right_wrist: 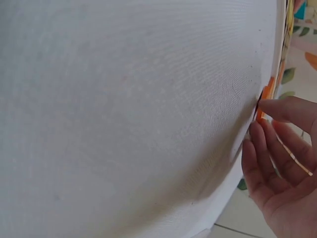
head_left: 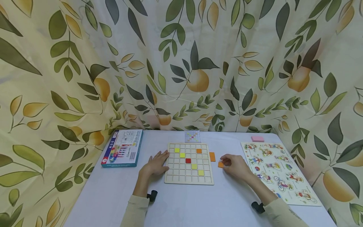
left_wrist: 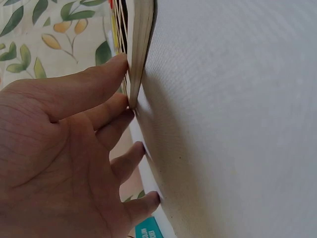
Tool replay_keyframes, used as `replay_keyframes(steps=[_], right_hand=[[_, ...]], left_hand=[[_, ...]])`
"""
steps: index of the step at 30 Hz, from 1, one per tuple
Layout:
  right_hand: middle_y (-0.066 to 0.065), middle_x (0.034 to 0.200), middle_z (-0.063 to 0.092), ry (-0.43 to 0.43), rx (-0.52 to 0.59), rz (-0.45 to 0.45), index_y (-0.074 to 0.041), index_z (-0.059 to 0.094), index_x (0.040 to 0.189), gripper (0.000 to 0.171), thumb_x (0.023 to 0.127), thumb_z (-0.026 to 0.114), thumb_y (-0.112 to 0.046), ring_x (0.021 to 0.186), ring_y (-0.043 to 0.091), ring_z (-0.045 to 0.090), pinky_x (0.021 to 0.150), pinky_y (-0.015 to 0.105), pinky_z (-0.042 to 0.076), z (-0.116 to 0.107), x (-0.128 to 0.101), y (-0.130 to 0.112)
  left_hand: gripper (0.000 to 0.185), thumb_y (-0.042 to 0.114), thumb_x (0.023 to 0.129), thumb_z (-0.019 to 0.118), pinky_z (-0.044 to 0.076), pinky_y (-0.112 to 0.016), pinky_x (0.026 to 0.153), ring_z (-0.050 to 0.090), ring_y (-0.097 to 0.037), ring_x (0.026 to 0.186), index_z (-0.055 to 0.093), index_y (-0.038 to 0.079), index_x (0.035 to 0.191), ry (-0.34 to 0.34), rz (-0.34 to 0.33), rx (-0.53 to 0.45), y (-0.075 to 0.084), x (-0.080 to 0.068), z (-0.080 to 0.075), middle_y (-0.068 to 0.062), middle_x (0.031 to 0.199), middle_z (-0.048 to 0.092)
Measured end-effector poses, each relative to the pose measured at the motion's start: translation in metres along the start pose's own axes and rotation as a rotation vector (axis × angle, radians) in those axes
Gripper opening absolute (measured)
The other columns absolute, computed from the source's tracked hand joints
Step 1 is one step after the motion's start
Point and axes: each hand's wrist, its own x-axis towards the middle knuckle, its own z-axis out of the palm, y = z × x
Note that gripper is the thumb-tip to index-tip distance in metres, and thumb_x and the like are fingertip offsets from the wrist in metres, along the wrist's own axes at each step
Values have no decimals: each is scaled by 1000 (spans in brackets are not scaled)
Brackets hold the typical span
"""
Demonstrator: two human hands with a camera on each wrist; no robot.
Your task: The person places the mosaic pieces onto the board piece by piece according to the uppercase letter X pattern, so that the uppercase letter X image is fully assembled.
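A pale wooden grid board point(head_left: 175, 176) lies flat in the middle of the table. Yellow squares, a red square point(head_left: 188, 160) and an orange square point(head_left: 199, 151) sit in some of its cells. Along the board's left edge rests my left hand point(head_left: 155, 164), fingers extended; in the left wrist view its thumb and fingertips meet the board's side point(left_wrist: 141, 44). Right of the board, my right hand point(head_left: 236, 167) pinches a small orange tile point(head_left: 220, 164) down at the table surface. Thumb and fingertips show at orange pieces point(right_wrist: 266, 96) in the right wrist view.
Another orange piece point(head_left: 212, 157) lies by the board's right edge. Behind the board is a pattern card point(head_left: 192, 136). A boxed set point(head_left: 122, 148) lies far left. At right are a picture puzzle board point(head_left: 266, 160) and a pink block point(head_left: 257, 139). A leaf-print curtain point(head_left: 181, 104) surrounds the table.
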Motion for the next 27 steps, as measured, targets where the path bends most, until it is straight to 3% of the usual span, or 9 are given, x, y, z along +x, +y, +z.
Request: replay_keyframes(steps=[10,20,27], right_hand=[[5,103,75,80,19,-26,-4,73,119,37,83,77,2,90,17,69,82,37,61,5,12,-7],[5,103,75,84,78,-62,-4,74,119,36,83,78,2,88,16,69,80,34,61,15,29,-27],[7,102,76,81,95,-106,-1,74,117,35,82,77,4,86,15,69,78,31,61,24,42,-40]], left_hand=[[72,31,101,66,8,-69,125,13,-33,161,35,12,164,-5,2,-3,0,0,0,-2,173,24],[72,31,101,66,8,-68,125,12,-32,161,35,12,164,-6,-2,6,2,-1,-1,-3,173,24],[74,31,101,64,5,-67,125,9,-31,162,31,13,165,-11,-14,14,-6,7,6,-2,174,20]])
